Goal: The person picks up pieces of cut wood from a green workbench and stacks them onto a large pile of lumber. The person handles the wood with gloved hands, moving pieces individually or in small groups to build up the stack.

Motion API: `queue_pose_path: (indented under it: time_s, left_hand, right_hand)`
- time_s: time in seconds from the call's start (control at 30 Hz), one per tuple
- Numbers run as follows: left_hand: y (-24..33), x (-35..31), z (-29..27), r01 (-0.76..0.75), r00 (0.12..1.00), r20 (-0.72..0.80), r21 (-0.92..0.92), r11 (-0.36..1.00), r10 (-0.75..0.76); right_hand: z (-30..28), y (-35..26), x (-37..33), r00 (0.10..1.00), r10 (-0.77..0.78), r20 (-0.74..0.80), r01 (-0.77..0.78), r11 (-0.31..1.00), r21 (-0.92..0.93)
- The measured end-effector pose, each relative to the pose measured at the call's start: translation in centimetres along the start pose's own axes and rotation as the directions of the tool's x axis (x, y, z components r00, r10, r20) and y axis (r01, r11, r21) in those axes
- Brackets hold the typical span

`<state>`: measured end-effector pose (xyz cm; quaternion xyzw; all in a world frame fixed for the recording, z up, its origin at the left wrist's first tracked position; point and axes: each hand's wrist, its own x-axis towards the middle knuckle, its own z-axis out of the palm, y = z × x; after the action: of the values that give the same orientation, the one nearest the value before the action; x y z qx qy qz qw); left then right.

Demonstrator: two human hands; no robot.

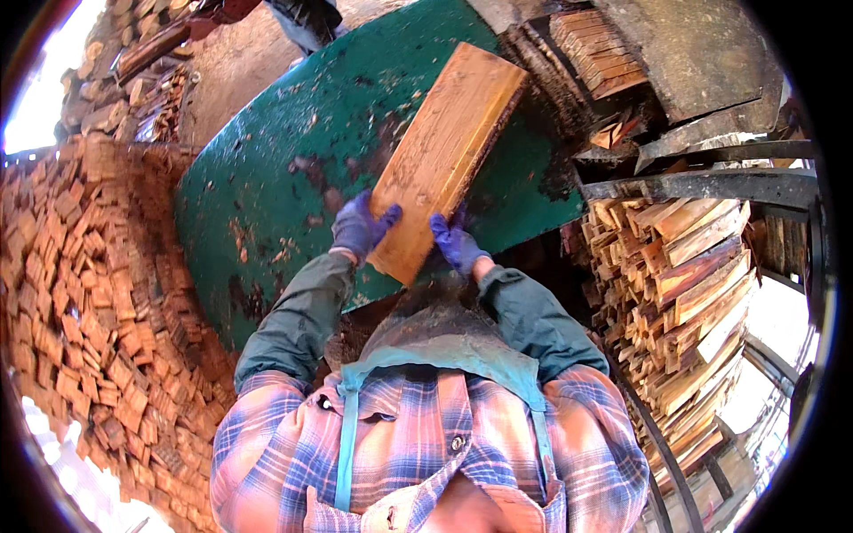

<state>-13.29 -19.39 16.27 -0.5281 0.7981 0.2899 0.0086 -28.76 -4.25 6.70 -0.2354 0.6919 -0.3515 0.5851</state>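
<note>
A thick, long wooden board (449, 147) with brown edges lies slanted across a dark green table top (267, 178), its near end jutting toward my apron. My left hand (362, 225), in a purple-blue glove, grips its left edge close to that end, thumb resting on the upper face. On the opposite edge, my right hand (457, 243) in a matching glove holds the board, with some fingers hidden at its side. Dark smears and small wood chips are scattered over the green surface.
A big heap of cut wood pieces (98, 329) rises at the left. Split wood is stacked (684, 275) at the right beside curved metal bars (711, 185). More slats (600, 53) sit at the far right. Another person's leg (306, 22) shows beyond the table.
</note>
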Motion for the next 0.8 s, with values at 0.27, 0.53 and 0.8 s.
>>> queue_pose_path:
  time_s: [0.27, 0.53, 0.8]
  left_hand:
    - [4.4, -5.7, 1.7, 0.035, 0.985, -0.175, 0.220, 0.975, 0.004]
    - [3.4, -5.3, 2.1, 0.006, 0.991, -0.132, 0.088, 0.996, 0.006]
    - [2.9, -5.3, 2.8, -0.035, 0.981, -0.190, 0.052, 0.998, 0.044]
  right_hand:
    - [4.9, 4.6, -12.1, 0.977, -0.194, -0.085, 0.212, 0.910, 0.356]
    - [3.8, 3.7, -16.1, 0.736, -0.063, -0.674, -0.186, 0.939, -0.290]
    - [-3.3, 15.9, -25.0, 0.600, 0.041, -0.799, -0.599, 0.685, -0.414]
